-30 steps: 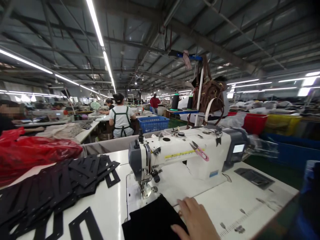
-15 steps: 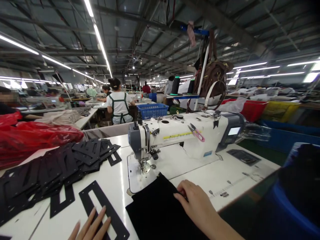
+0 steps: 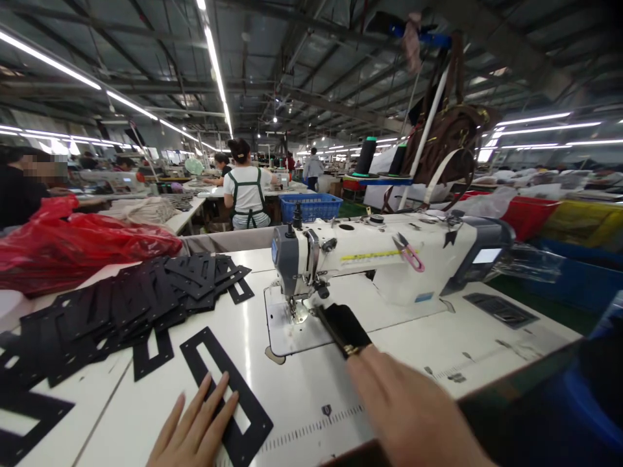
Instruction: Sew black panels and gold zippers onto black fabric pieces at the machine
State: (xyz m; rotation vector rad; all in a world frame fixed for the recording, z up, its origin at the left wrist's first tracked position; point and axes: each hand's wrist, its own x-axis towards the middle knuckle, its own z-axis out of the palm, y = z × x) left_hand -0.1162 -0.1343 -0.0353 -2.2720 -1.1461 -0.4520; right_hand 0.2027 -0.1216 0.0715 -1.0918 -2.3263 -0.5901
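My left hand [image 3: 197, 425] lies with its fingers spread over a black rectangular frame piece [image 3: 256, 415], which has a long slot and small holes at its corners. My right hand [image 3: 394, 392] is closed around a black fabric piece [image 3: 346, 324], seen nearly edge-on, with small gold-coloured bits beside the fingers. The fabric's far end is just right of the needle area of a white sewing machine [image 3: 389, 275]; whether they touch I cannot tell. Part of the fabric is hidden behind my right hand. Many similar black frame pieces [image 3: 141, 305] lie heaped on the left of the table.
A red plastic bag [image 3: 97, 237] lies behind the heap. Pink-handled thread snips [image 3: 411, 254] rest on the machine arm. Black thread cones [image 3: 366, 155] stand behind it, near a hanging brown bag [image 3: 438, 149]. A person [image 3: 244, 188] sits ahead, beside a blue basket [image 3: 311, 206].
My right hand has lifted and turned the black fabric, which lay broad across the table front, uncovering a ruler scale there. My left hand stays on the frame piece. The view has shifted left.
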